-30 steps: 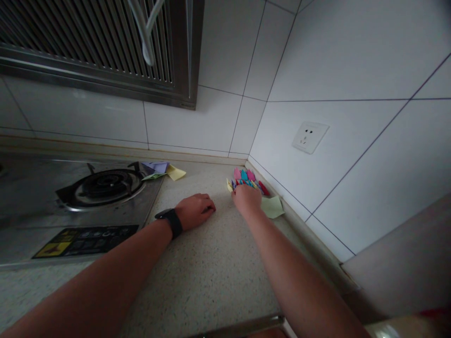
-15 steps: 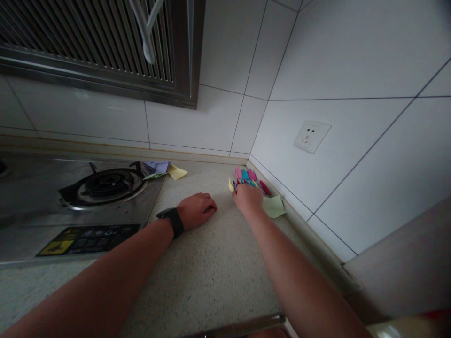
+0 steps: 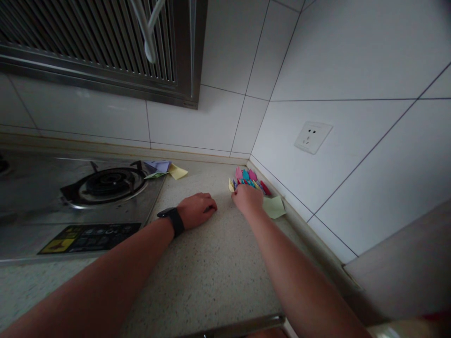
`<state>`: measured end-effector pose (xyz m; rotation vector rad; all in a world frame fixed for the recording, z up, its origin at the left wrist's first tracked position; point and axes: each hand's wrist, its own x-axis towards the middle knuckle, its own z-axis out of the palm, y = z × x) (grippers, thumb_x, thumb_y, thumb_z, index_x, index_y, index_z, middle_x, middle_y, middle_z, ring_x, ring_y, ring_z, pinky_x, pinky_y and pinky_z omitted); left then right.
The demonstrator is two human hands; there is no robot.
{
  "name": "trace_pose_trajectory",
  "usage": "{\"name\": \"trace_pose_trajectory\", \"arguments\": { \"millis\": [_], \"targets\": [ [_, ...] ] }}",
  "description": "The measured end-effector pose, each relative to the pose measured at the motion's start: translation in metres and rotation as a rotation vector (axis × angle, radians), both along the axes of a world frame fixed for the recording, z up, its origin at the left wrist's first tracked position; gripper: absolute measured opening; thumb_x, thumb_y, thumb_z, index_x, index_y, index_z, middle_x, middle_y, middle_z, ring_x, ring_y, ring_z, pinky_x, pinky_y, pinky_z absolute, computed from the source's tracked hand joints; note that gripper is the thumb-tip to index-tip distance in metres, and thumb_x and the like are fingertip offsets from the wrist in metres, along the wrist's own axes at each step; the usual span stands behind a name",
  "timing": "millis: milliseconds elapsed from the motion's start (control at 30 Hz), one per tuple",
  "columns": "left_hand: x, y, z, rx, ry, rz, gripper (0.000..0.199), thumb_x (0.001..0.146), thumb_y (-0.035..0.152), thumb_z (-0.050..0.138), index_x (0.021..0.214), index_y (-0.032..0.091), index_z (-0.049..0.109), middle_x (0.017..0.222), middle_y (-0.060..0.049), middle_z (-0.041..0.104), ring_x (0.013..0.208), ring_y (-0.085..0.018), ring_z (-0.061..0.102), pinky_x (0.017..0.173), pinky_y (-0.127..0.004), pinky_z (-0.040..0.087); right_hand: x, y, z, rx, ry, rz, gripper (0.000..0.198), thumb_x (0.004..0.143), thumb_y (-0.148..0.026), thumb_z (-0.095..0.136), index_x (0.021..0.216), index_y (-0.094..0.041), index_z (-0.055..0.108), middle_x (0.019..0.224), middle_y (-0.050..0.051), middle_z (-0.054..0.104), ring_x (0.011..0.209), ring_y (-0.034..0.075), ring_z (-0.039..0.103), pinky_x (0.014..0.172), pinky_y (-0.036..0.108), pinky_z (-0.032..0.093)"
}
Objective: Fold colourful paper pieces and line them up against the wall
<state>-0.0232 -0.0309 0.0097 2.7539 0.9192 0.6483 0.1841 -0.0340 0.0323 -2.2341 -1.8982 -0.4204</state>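
Speckled counter (image 3: 211,272) lower centre. Left hand (image 3: 196,210), loosely curled, empty, knuckles up on counter. Right hand (image 3: 247,198) fingers on colourful folded papers (image 3: 248,177), grip hidden; cluster fans toward corner. Green note (image 3: 274,206) beside. Gas burner (image 3: 107,182) left.

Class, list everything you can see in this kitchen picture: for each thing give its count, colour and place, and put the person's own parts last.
folded paper pieces: a cluster, count unclear; pink, blue, red, yellow; counter corner by the wall.
pale green paper sheet: one; right of the cluster, flat on the counter.
loose papers: a few; lilac, green, yellow; beside the burner.
gas burner: one, black, on the steel hob at left.
wall socket: one, white, on the right tiled wall.
range hood: one, steel, upper left.
counter: one, speckled beige.
watch: one, black, left wrist.
left hand: curled, resting on the counter.
right hand: on the paper cluster.
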Motion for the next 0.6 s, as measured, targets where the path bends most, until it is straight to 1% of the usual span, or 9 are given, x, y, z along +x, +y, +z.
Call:
{"name": "trace_pose_trajectory", "arguments": {
  "millis": [233, 367, 467, 533, 600],
  "targets": [
    [0.0, 0.0, 0.0, -0.009, 0.001, 0.003, 0.021, 0.089, 0.028, 0.049, 0.095, 0.022, 0.069, 0.097, -0.006, 0.066, 0.093, -0.019, 0.059, 0.084, -0.032, 0.046, 0.002, -0.003, 0.003, -0.015, 0.014, -0.006, 0.028, 0.086, -0.038, 0.052, 0.093, -0.019, 0.071, 0.091, 0.014, 0.073, 0.09, 0.026, 0.064, 0.085, 0.04, 0.037],
    [-0.001, -0.001, 0.0, -0.005, 0.009, -0.002, 0.022, 0.09, 0.027, 0.049, 0.096, 0.022, 0.069, 0.098, -0.006, 0.065, 0.094, -0.019, 0.059, 0.084, -0.032, 0.046, 0.002, -0.007, 0.006, 0.034, 0.062, 0.061, 0.027, 0.085, -0.041, 0.054, 0.086, -0.021, 0.072, 0.085, 0.01, 0.073, 0.086, 0.024, 0.064, 0.08, 0.036, 0.037],
    [-0.001, -0.002, 0.002, 0.006, 0.03, -0.007, 0.023, 0.09, 0.028, 0.048, 0.097, 0.023, 0.069, 0.098, -0.006, 0.065, 0.094, -0.019, 0.059, 0.083, -0.032, 0.046, -0.001, -0.011, 0.005, 0.078, 0.12, 0.219, 0.024, 0.084, -0.041, 0.057, 0.082, -0.022, 0.071, 0.078, 0.005, 0.071, 0.078, 0.019, 0.062, 0.071, 0.03, 0.037],
    [-0.001, -0.003, 0.003, 0.023, 0.049, -0.004, 0.023, 0.091, 0.029, 0.048, 0.098, 0.023, 0.068, 0.097, -0.006, 0.065, 0.094, -0.02, 0.059, 0.081, -0.032, 0.046, -0.005, -0.013, 0.003, 0.057, 0.176, 0.383, 0.021, 0.082, -0.04, 0.059, 0.079, -0.021, 0.069, 0.072, 0.002, 0.068, 0.07, 0.016, 0.059, 0.064, 0.026, 0.035],
    [-0.001, -0.003, 0.005, 0.048, 0.078, -0.001, 0.023, 0.091, 0.029, 0.047, 0.096, 0.021, 0.068, 0.096, -0.006, 0.065, 0.092, -0.02, 0.059, 0.079, -0.031, 0.046, -0.009, -0.016, -0.001, 0.007, 0.222, 0.553, 0.016, 0.08, -0.035, 0.062, 0.077, -0.02, 0.067, 0.068, 0.0, 0.064, 0.065, 0.013, 0.055, 0.059, 0.023, 0.032]
  ]
}}
